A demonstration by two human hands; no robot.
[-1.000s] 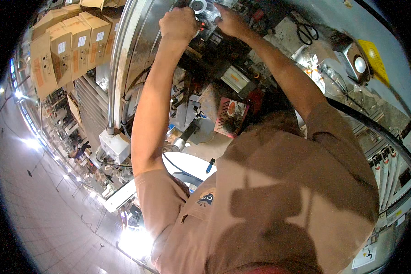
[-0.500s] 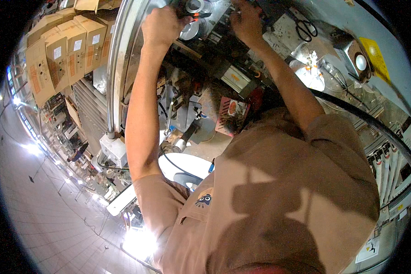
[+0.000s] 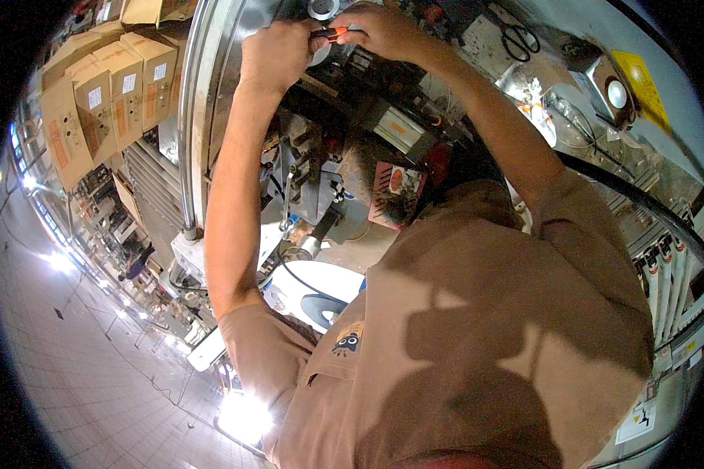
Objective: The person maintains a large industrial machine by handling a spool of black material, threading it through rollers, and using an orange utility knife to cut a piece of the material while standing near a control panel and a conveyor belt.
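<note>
Nearest the camera was the person's brown shirt [image 3: 477, 344], filling the lower right of the view, with both bare forearms reaching up and away toward the top edge. Beyond the shirt stood a machine [image 3: 344, 180] of grey metal parts, hoses and a small red-and-white label, with a curved steel rail [image 3: 192, 117] along its left side. At the far end of the arms, near the top of the view, the left hand [image 3: 278, 53] and the right hand [image 3: 383, 31] met over a small orange-handled tool [image 3: 332, 33]. The left hand's fingers were curled together and pinched the near end of the tool; the right hand's fingers were closed over its other end. The tool lay roughly level between the two hands, just below a round metal fitting [image 3: 322, 8]. It appeared light, stiff and narrow, probably best gripped on the orange handle, where the surface should slip less than bare metal. Farthest off, stacked cardboard boxes [image 3: 102, 94] rose at upper left, and scissors [image 3: 516, 43] lay at upper right.
</note>
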